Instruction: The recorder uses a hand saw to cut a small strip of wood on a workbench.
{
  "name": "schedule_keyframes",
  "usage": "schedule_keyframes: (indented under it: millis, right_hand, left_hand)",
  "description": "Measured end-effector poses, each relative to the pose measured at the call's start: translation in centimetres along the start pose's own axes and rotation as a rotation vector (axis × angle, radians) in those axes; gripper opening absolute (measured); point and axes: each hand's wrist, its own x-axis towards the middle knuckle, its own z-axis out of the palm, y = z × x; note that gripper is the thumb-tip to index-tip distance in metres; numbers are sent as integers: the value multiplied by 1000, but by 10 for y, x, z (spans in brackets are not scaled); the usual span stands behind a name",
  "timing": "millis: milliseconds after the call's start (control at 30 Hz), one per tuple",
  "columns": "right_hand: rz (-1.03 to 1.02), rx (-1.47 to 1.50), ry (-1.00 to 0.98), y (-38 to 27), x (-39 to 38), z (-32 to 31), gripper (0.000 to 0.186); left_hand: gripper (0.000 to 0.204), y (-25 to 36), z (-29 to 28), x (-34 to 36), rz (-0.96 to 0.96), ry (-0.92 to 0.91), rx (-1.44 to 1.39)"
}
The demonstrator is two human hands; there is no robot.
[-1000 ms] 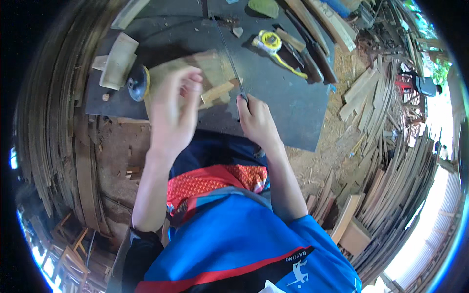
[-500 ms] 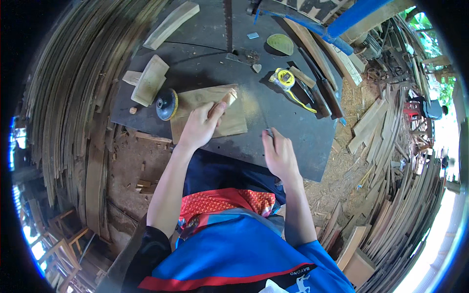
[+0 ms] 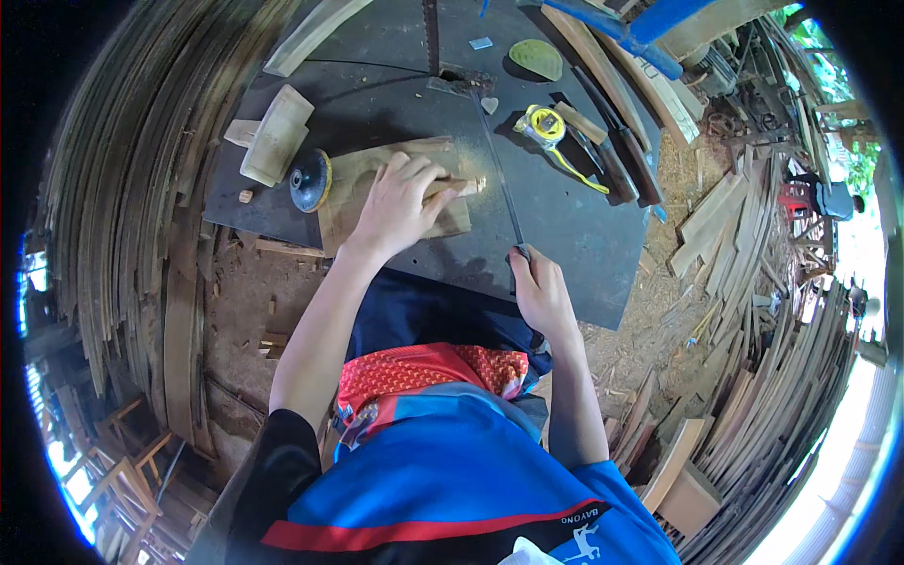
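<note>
My left hand is closed around a small wooden piece, pressing it down over a flat wooden board on the dark tabletop. The pale end of the piece points right, with light sawdust about it. My right hand grips the near end of a file, a long, thin, dark metal bar. The file reaches away from me, just right of the wooden piece and apart from it. My right fingers hide its handle.
A dark sanding disc lies left of the board, near wooden offcuts. An upright saw blade stands at the far side. A yellow tape measure, dark-bladed tools and a green oval object lie to the right. Stacked planks rise at left.
The wooden piece has turned from pointing up and right to pointing right, and my left hand has flattened over it. The file, hard to see before, now shows clearly. The view has shifted slightly.
</note>
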Motion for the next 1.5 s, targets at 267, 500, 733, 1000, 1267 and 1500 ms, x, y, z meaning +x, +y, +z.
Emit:
schedule_keyframes:
  millis: [267,500,733,1000,1267,1500]
  right_hand:
    - [-13,36,-32,-3,15,24,31]
    - [-42,-11,-18,0,24,34,31]
    - [-123,-80,2,14,30,43,30]
    - [-78,-90,-27,9,26,40,29]
    - [-135,-131,-25,21,26,45,31]
    - [-366,-230,106,16,56,58,27]
  left_hand:
    - [31,4,19,0,21,213,110]
    - [32,7,27,4,-7,311,114]
    - [28,2,28,5,22,201,132]
    - [22,1,29,5,53,242,186]
    - [27,-1,29,3,43,182,184]
    - [28,-3,31,4,103,204,195]
